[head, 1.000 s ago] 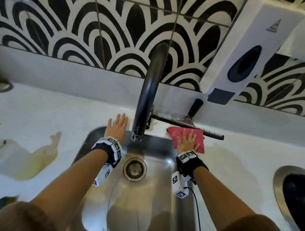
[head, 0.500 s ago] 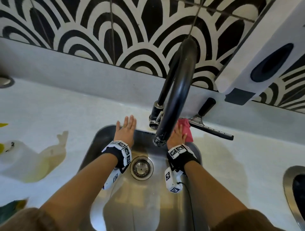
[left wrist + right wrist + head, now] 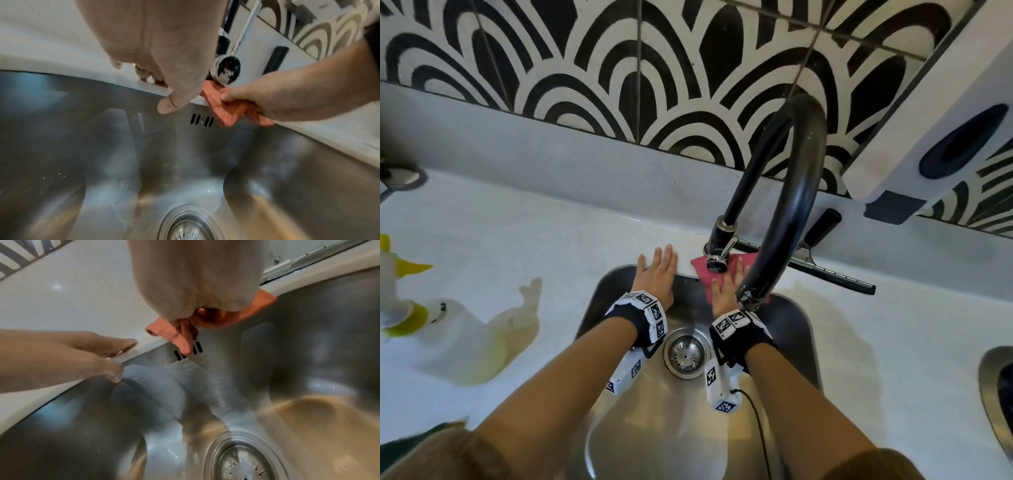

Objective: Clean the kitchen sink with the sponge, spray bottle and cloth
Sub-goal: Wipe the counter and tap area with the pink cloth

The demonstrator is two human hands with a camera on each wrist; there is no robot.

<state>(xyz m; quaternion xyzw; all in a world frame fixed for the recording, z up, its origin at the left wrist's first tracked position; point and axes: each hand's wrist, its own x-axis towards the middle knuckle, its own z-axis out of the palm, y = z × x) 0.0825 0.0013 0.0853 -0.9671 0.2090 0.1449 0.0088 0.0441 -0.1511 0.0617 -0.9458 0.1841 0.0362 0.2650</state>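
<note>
My right hand (image 3: pixel 729 281) lies flat on the red cloth (image 3: pixel 702 270), fingers straight, pressing it on the back rim of the steel sink (image 3: pixel 688 428) right at the black faucet's base (image 3: pixel 722 240). The left wrist view shows the cloth (image 3: pixel 226 113) folded over the rim under my right hand (image 3: pixel 277 100), thumb on top. In the right wrist view the cloth (image 3: pixel 246 313) hangs below my palm (image 3: pixel 195 280). My left hand (image 3: pixel 657 270) rests flat on the rim beside it, empty. A white spray bottle (image 3: pixel 448 342) with a yellow collar lies on the counter at far left.
The faucet's arched spout (image 3: pixel 791 205) crosses above my right hand. A black-handled squeegee (image 3: pixel 832 274) lies behind the sink at right. A white wall dispenser (image 3: pixel 945 137) hangs at upper right. The drain (image 3: pixel 686 353) sits between my wrists. A second basin's rim (image 3: pixel 989 394) shows at far right.
My right hand has slid the cloth leftward along the back rim, from right of the faucet to its base. The left hand has stayed on the rim.
</note>
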